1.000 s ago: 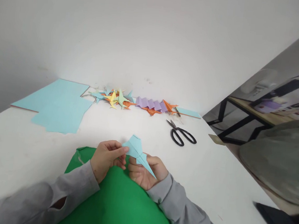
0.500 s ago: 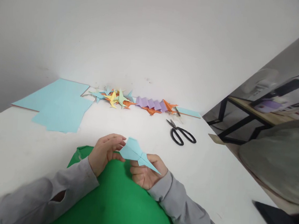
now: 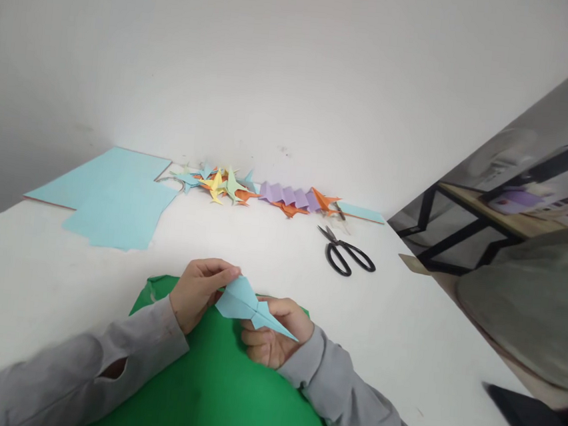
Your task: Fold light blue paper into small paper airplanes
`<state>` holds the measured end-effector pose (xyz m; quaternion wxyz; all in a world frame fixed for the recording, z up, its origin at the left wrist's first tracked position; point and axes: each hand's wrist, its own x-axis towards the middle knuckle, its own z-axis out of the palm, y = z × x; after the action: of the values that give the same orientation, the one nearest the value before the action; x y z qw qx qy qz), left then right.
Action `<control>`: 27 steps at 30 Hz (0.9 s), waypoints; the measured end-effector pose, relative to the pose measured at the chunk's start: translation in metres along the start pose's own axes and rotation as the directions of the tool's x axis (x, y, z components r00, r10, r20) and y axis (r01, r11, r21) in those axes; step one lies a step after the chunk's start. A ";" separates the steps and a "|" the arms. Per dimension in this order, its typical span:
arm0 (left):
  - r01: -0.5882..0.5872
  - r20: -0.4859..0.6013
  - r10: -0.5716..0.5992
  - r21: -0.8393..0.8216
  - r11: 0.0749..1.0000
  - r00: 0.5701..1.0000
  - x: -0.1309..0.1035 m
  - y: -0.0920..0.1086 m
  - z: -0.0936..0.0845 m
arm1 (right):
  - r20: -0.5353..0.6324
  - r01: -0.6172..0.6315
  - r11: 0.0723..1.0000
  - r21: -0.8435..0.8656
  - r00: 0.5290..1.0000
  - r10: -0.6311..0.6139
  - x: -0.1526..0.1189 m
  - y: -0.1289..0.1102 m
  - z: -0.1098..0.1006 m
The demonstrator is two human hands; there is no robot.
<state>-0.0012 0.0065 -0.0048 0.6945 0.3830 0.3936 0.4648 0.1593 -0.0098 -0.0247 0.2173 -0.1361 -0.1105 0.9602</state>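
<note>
A light blue folded paper piece [image 3: 243, 301], wide at its left end and tapering to a long point at the right, is held between my hands above a green cloth surface [image 3: 212, 380]. My left hand [image 3: 203, 291] pinches the upper corner of its wide end between thumb and fingers. Underneath the narrow part, my right hand [image 3: 277, 333] grips the paper with curled fingers, and the pointed tip lies across the palm side. Some fingertips are hidden behind the paper.
Light blue paper sheets [image 3: 109, 196] lie at the back left. Folded paper shapes [image 3: 221, 183] in several colours and a purple pleated strip [image 3: 286, 195] rest along the wall. Black-handled scissors [image 3: 345, 251] lie on the white table [image 3: 400, 358] to the right.
My left hand has closed its fingers on the paper's wide end, where before they were spread beside it. The paper has shifted slightly left and down.
</note>
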 end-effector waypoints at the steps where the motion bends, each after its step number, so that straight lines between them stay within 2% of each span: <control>1: -0.005 0.000 0.005 0.005 1.000 1.000 0.000 0.000 0.000 | 0.000 0.004 1.000 0.001 1.000 -0.004 0.000 0.000 0.000; 6: 0.006 -0.022 -0.006 0.024 1.000 1.000 0.000 -0.002 0.001 | 0.002 0.011 0.999 -0.037 1.000 -0.011 0.001 0.001 0.000; 18: -0.016 0.010 0.015 0.033 0.999 1.000 -0.001 0.001 0.000 | 0.014 0.054 0.994 -0.100 0.999 -0.052 0.000 0.001 0.004; 24: 0.042 0.134 -0.030 -0.088 0.995 0.990 -0.005 0.006 0.002 | 0.069 0.258 0.964 -0.059 0.965 -0.254 -0.002 0.000 0.005; 27: 0.038 0.131 -0.022 -0.119 0.992 0.991 -0.006 0.007 0.001 | 0.063 0.258 0.964 -0.058 0.965 -0.254 -0.002 -0.001 0.006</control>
<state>-0.0036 0.0029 0.0027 0.7475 0.3634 0.3243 0.4517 0.1599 -0.0108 -0.0183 0.3319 -0.1015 -0.1648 0.9232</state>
